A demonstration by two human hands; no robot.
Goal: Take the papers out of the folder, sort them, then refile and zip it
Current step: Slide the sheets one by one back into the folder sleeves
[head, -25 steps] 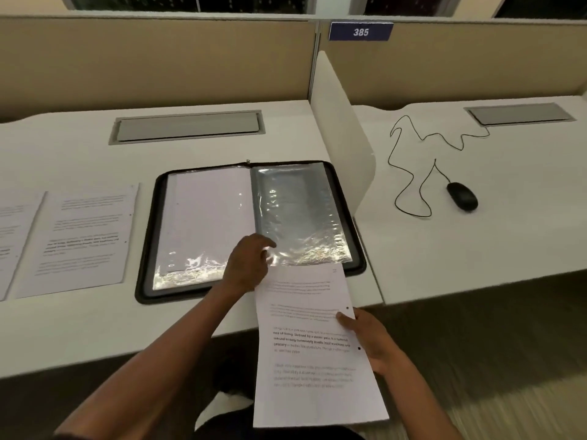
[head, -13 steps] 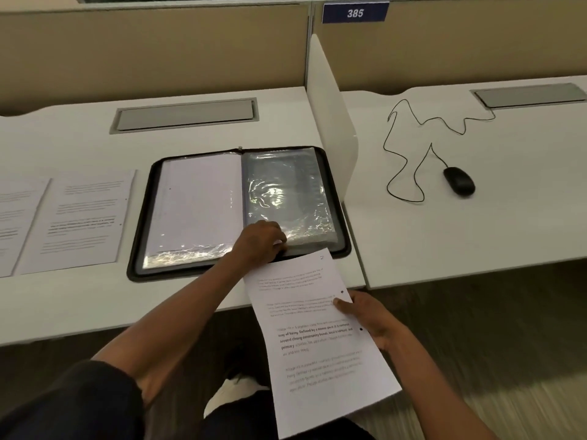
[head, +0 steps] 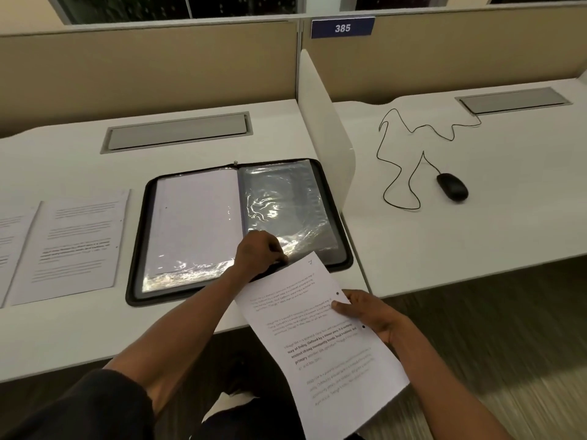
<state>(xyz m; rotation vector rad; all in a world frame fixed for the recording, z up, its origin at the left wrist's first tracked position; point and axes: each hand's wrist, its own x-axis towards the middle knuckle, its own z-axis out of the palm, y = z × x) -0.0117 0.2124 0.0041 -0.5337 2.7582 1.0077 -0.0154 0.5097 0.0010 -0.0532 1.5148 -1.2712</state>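
A black zip folder (head: 139,236) lies open on the white desk (head: 79,331), with clear plastic sleeves on both sides. A white sheet fills the left sleeve (head: 193,217); the right sleeve (head: 286,201) looks empty and shiny. My left hand (head: 259,254) has its fingers curled at the bottom edge of the right sleeve, pinching the plastic there. My right hand (head: 368,312) grips the right edge of a printed sheet (head: 320,344), which hangs over the desk's front edge with its top corner by the folder. Two more printed sheets (head: 73,242) lie to the folder's left.
A white divider panel (head: 324,128) stands just right of the folder. Beyond it, a black mouse (head: 451,187) with a looped cable (head: 400,160) sits on the neighbouring desk. Grey cable hatches (head: 178,131) are set in the desk backs. Tan partitions close the far side.
My left hand has slid from the folder's spine to the right sleeve's bottom edge. The printed sheet in my right hand has tilted, its top corner now nearer the folder.
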